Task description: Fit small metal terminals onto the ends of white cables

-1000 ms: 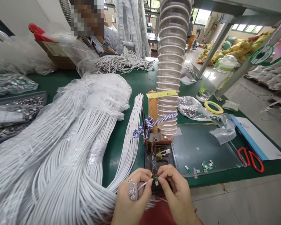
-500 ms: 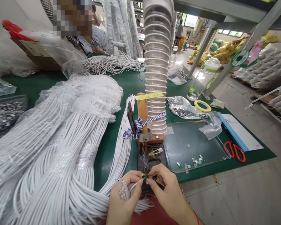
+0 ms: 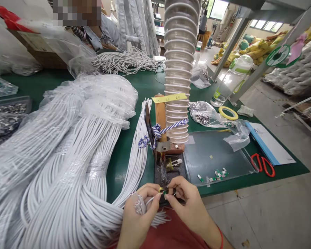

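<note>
Far left there's a tray of little metal terminals (image 3: 7,119), then a huge heap of bagged white cables (image 3: 67,145) spilling toward the bench edge. The left hand (image 3: 138,216) is curled shut around a bunch of cable ends (image 3: 139,206), with one white wire (image 3: 152,200) fed out between thumb and forefinger. Right beside it the right hand (image 3: 190,207) is pinched closed on a tiny green circuit board (image 3: 165,192), I think, it's too small to be sure, and wire tip and board meet right under the soldering iron tip (image 3: 162,176), which hangs from a wooden post (image 3: 160,116) tied with blue-white cord. If it were me, I'd keep both wrists braced on the bench edge and the wire dead still against the pad. Further right: more green boards (image 3: 217,174) on a clear plate (image 3: 215,155), a yellow tape roll (image 3: 228,113), red scissors (image 3: 263,164).
</note>
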`<control>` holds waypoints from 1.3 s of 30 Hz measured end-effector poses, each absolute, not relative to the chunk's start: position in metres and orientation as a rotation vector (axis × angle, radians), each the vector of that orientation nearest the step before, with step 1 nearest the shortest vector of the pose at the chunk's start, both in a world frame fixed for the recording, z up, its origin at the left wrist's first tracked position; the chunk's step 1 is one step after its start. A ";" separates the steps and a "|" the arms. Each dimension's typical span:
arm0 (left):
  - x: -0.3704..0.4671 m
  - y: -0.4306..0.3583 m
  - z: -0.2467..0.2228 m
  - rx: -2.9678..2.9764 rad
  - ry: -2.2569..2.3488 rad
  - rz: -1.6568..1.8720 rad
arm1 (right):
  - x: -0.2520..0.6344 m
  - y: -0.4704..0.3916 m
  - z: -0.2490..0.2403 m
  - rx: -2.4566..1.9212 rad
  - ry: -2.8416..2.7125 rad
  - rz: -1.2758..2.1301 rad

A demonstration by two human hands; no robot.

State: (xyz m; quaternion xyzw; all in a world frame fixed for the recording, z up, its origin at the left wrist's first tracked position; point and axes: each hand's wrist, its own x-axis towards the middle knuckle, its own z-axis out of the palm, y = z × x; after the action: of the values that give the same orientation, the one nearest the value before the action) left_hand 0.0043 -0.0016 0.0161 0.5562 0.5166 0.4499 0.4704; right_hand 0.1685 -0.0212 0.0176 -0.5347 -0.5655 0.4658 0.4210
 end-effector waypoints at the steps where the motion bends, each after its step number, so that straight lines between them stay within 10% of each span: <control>1: 0.004 -0.002 0.017 1.383 1.266 1.097 | 0.170 -0.023 0.017 -1.283 -1.369 1.194; 39: 0.000 -0.005 0.000 1.228 1.308 1.081 | 0.166 -0.024 0.013 -1.266 -1.373 1.116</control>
State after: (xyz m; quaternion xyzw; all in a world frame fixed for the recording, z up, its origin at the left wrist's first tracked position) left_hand 0.0002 -0.0053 -0.0001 0.5079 0.5408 0.4468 0.4999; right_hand 0.1657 -0.0240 0.0132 -0.5153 -0.5588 0.4543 0.4646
